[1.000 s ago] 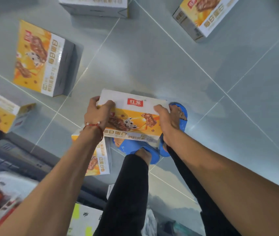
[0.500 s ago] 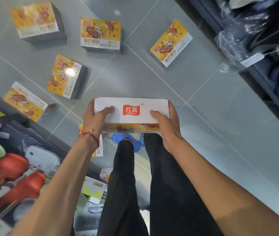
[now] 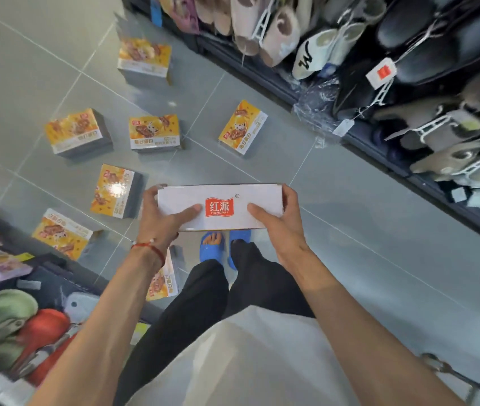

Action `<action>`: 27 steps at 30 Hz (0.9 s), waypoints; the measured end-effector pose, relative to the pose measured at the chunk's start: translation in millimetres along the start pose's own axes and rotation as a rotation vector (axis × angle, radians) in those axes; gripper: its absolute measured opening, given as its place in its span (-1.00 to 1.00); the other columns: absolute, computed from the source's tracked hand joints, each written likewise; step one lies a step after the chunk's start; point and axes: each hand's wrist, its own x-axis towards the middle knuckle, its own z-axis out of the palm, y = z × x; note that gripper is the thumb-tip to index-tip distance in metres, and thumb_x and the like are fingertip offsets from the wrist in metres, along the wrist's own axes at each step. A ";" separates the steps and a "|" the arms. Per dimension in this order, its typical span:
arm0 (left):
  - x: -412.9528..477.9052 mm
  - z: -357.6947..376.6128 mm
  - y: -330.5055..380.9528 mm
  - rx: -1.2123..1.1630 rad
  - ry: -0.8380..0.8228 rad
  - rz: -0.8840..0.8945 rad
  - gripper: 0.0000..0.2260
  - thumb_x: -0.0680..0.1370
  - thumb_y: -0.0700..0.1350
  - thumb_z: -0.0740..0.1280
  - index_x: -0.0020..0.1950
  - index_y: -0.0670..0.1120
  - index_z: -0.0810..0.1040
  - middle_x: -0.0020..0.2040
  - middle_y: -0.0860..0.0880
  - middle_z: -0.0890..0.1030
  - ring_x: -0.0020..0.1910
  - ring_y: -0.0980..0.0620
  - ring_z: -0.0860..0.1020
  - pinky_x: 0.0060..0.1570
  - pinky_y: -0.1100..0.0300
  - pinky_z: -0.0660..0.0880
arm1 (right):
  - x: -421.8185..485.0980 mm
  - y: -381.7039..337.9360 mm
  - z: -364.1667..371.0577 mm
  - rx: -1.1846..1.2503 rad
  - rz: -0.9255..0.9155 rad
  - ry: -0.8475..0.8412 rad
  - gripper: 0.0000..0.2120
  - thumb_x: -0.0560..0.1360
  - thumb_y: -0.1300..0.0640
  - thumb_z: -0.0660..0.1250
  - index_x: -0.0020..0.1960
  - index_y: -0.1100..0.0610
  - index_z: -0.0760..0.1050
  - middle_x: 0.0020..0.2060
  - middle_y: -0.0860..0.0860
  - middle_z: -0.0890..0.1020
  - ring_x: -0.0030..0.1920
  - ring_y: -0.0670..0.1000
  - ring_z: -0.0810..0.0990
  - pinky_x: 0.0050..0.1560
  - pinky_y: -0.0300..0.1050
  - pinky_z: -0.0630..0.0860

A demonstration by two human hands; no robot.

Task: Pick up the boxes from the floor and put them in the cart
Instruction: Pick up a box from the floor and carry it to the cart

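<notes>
Centre frame: the box [image 3: 221, 206] is held clear of the floor, its glossy white cardboard face with the red logo turned up. Left hand [image 3: 159, 218] and right hand [image 3: 276, 221] grip the short ends, thumbs across the face, which keeps the flat carton level. More orange boxes [image 3: 153, 131] lie scattered upper left on the smooth grey tiled floor [image 3: 350, 200].

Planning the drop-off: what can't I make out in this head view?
Head view:
- Cart: only a metal bar at the bottom-right edge, perhaps part of it; rest cut off.
- Box by the legs: mostly hidden by the left forearm.
- Held box: only its white side shows.
- Far box: print blurred.
</notes>
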 end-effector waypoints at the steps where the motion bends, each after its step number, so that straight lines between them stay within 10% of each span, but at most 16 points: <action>1: -5.9 0.4 3.1 0.017 -0.016 0.019 -0.35 0.38 -0.06 0.60 0.30 0.13 0.29 0.18 -0.03 0.56 0.08 -0.07 0.61 -0.17 0.02 0.58 | -6.8 -2.4 -3.4 0.006 -0.012 0.013 -0.38 0.49 0.30 0.54 0.41 0.01 0.33 0.19 -0.10 0.58 0.08 -0.22 0.64 -0.09 -0.39 0.59; 10: -34.6 15.4 30.4 0.100 -0.207 0.117 -0.46 0.55 -0.09 0.45 0.40 0.05 0.22 0.22 -0.04 0.53 0.06 -0.01 0.61 -0.05 0.13 0.57 | -65.8 0.6 -26.1 0.126 -0.071 0.209 -0.36 0.54 0.24 0.50 0.48 -0.07 0.28 0.20 -0.14 0.56 -0.06 -0.40 0.63 -0.19 -0.46 0.55; 14: -46.4 34.7 42.4 0.217 -0.292 0.216 -0.52 0.58 -0.06 0.41 0.39 0.06 0.24 0.08 0.13 0.53 -0.04 0.21 0.55 -0.02 0.15 0.51 | -92.4 12.7 -41.4 0.277 -0.065 0.308 -0.33 0.55 0.20 0.49 0.55 -0.08 0.29 0.32 -0.03 0.60 0.16 -0.13 0.68 0.05 -0.16 0.64; 17: -61.0 58.5 48.1 0.317 -0.368 0.262 -0.52 0.59 -0.03 0.39 0.41 0.07 0.23 0.10 0.09 0.52 -0.01 0.20 0.54 0.04 0.11 0.51 | -111.1 23.3 -57.2 0.382 -0.059 0.397 -0.35 0.56 0.21 0.49 0.54 -0.08 0.31 0.33 -0.02 0.61 0.28 0.03 0.64 0.35 0.07 0.56; 27: -148.6 209.9 28.0 0.603 -0.619 0.374 -0.50 0.60 -0.06 0.38 0.47 0.09 0.25 0.26 -0.04 0.50 0.17 -0.10 0.54 0.19 -0.05 0.52 | -170.4 84.8 -183.3 0.627 -0.069 0.714 -0.38 0.58 0.24 0.45 0.55 -0.02 0.31 0.29 0.01 0.62 0.21 -0.01 0.65 0.28 -0.10 0.58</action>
